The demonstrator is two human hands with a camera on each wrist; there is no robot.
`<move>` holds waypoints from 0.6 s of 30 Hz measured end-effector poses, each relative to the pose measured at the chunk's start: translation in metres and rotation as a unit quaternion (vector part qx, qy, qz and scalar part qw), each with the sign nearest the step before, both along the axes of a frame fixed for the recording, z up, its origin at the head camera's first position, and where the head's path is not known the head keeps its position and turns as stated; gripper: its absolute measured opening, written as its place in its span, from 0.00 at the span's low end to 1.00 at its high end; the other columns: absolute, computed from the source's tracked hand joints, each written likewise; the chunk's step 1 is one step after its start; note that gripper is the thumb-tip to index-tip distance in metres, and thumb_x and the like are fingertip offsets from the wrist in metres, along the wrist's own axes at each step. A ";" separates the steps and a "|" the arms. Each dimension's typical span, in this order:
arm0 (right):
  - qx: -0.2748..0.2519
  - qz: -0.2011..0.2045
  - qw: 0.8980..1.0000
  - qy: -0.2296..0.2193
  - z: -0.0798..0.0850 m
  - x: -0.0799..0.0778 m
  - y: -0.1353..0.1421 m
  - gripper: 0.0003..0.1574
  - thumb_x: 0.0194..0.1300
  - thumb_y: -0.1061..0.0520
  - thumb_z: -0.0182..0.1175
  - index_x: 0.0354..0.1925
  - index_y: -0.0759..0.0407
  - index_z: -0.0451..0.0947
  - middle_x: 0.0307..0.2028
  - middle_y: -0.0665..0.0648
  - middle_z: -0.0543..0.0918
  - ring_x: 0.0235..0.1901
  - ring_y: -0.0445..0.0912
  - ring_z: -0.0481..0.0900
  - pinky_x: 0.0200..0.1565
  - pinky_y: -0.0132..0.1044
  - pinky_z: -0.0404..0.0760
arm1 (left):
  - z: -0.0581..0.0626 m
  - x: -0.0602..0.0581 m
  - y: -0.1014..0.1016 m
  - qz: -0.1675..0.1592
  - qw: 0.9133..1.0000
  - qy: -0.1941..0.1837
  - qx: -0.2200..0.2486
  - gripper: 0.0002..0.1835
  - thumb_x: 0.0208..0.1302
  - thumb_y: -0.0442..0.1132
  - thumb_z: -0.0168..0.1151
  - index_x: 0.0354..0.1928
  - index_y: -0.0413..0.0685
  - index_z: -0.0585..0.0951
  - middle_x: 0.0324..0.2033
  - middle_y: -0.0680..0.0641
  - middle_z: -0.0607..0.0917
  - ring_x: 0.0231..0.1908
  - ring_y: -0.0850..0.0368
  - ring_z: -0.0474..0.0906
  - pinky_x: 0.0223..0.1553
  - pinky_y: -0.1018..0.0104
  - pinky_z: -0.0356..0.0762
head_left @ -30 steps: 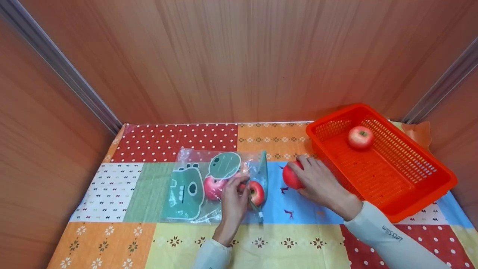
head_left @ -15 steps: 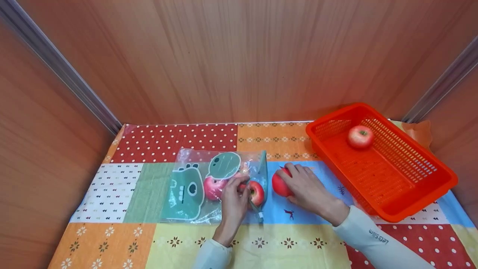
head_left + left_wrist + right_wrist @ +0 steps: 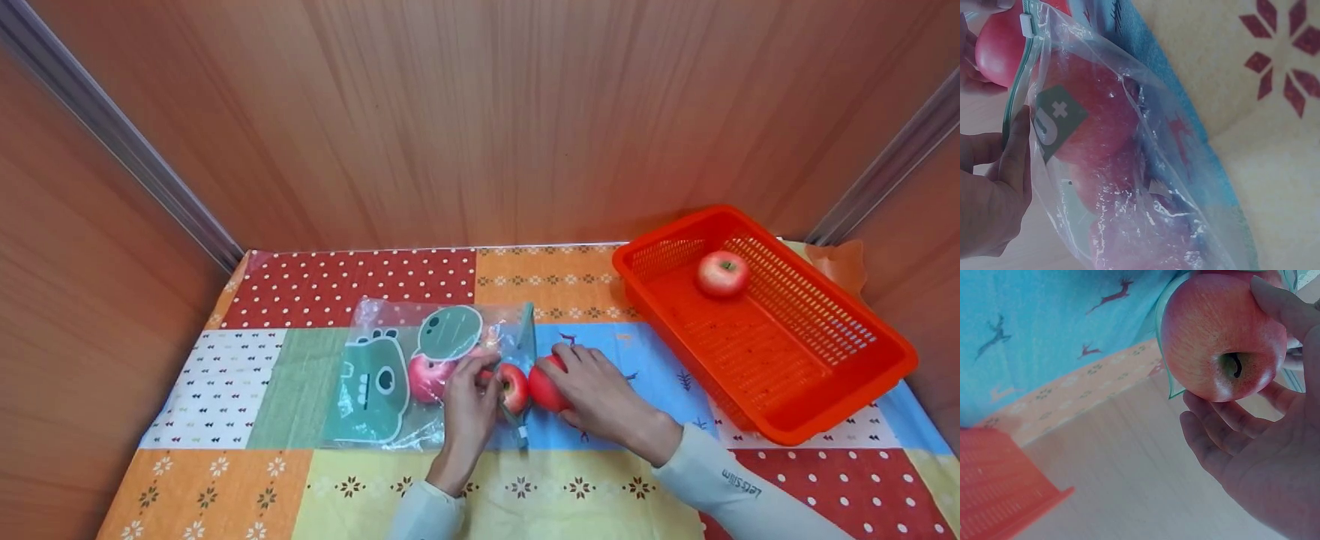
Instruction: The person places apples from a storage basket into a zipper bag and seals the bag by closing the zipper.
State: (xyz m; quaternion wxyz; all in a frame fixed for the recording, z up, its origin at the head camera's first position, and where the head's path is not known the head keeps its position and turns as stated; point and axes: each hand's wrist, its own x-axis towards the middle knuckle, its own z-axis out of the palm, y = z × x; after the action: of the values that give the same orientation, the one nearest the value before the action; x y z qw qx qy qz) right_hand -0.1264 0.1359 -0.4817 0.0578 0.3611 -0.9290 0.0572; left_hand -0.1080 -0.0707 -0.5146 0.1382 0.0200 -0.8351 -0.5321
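Your left hand [image 3: 471,397] pinches the zip edge [image 3: 1016,93] of a clear printed bag [image 3: 375,401], seemingly to hold its mouth parted, as it lies on patchwork cloth [image 3: 202,390] with apples inside. Your right hand [image 3: 604,391] grips a red apple [image 3: 546,388] at that mouth, fingers round its sides, likely leaving its front free; the orange basket [image 3: 694,356], holding another apple [image 3: 723,274], sits handily rightward.
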 end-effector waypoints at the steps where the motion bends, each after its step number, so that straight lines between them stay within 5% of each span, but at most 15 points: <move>1: 0.002 0.000 1.000 -0.001 0.000 0.001 -0.001 0.52 0.45 0.49 0.88 0.64 0.55 0.74 0.57 0.62 0.78 0.56 0.59 0.78 0.57 0.56 0.84 | 0.000 0.000 0.000 0.000 1.000 -0.002 0.000 0.14 0.65 0.24 0.71 0.52 0.36 0.88 0.44 0.44 0.88 0.36 0.56 0.84 0.39 0.69 0.86; 18: 0.007 0.005 1.000 0.021 -0.003 0.001 -0.011 0.49 0.48 0.47 0.87 0.64 0.55 0.74 0.56 0.62 0.79 0.54 0.58 0.79 0.55 0.54 0.85 | 0.000 0.000 0.001 0.000 1.000 -0.009 -0.005 0.15 0.65 0.24 0.71 0.52 0.39 0.88 0.44 0.45 0.88 0.36 0.56 0.84 0.42 0.68 0.87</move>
State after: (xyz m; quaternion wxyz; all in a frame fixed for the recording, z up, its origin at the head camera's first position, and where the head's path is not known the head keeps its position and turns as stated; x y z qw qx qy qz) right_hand -0.1254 0.1244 -0.4850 0.0747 0.3671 -0.9262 0.0437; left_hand -0.1085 -0.0695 -0.5145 0.1308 0.0246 -0.8388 -0.5279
